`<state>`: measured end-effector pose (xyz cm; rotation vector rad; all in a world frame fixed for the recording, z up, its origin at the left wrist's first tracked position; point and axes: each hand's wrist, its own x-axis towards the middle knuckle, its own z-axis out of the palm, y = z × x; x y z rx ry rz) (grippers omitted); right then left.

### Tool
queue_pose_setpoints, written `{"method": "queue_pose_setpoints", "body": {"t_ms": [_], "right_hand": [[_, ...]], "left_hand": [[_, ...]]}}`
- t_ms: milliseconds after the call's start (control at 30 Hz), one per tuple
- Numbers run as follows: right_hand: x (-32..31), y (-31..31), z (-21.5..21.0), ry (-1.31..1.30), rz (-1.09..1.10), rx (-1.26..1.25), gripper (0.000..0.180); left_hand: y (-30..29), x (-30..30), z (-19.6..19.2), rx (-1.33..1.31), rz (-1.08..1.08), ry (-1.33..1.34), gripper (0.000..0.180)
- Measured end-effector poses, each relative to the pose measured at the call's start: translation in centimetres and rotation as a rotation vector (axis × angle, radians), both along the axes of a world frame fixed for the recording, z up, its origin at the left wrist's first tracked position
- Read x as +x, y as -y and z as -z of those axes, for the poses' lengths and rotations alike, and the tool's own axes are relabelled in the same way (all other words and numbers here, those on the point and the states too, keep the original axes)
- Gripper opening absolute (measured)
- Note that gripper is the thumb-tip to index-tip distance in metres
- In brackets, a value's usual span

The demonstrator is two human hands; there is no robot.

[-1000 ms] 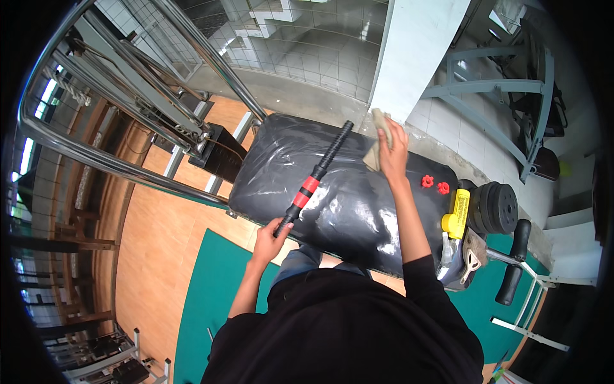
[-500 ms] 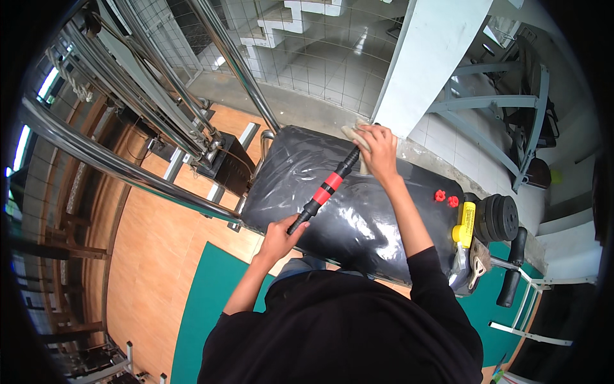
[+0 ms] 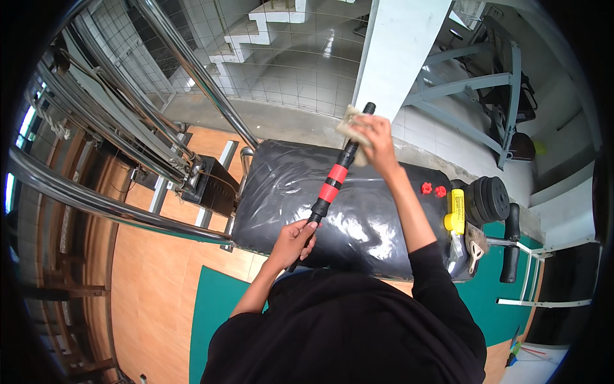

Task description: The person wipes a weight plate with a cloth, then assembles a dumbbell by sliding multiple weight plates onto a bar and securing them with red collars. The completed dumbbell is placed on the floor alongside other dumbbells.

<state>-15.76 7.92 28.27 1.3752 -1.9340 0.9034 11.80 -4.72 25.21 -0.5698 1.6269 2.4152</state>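
Note:
Across the black plastic-covered bench pad (image 3: pixel 268 192) I hold a dumbbell bar (image 3: pixel 333 183), black with a red middle section, slanting from lower left to upper right. My left hand (image 3: pixel 295 244) is closed around its near end. Toward the far end, my right hand (image 3: pixel 382 148) pinches a beige cloth (image 3: pixel 350 123) that lies against the bar. The bar's black tip sticks out beyond the cloth. Two red star-shaped nuts (image 3: pixel 433 190) rest on the right part of the pad.
Right of the nuts are a yellow bottle (image 3: pixel 455 214), a brush (image 3: pixel 476 245) and stacked black weight plates (image 3: pixel 487 198). Chrome machine rails (image 3: pixel 115 205) stand on the left. A white pillar (image 3: pixel 396 57) rises behind the bench. A green mat (image 3: pixel 214 307) covers part of the wooden floor.
The bar has become steeper and shifted nearer to me, with my left hand lower. Its far tip now shows past the cloth. The whole view has also shifted slightly.

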Motion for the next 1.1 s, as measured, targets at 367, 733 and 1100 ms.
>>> {"method": "queue_pose_setpoints", "body": {"t_ms": [367, 733, 1100], "right_hand": [[11.0, -0.2, 3.9, 0.207, -0.078, -0.026, 0.032], [5.1, 0.0, -0.7, 0.157, 0.075, -0.050, 0.026], [12.7, -5.0, 5.6, 1.450, -0.080, -0.633, 0.045]], "left_hand": [[-0.8, -6.5, 0.4, 0.071, -0.079, -0.083, 0.038], [-1.3, -7.1, -1.3, -0.142, -0.040, -0.157, 0.044], [0.5, -9.7, -1.5, 0.027, -0.278, -0.266, 0.044]]}}
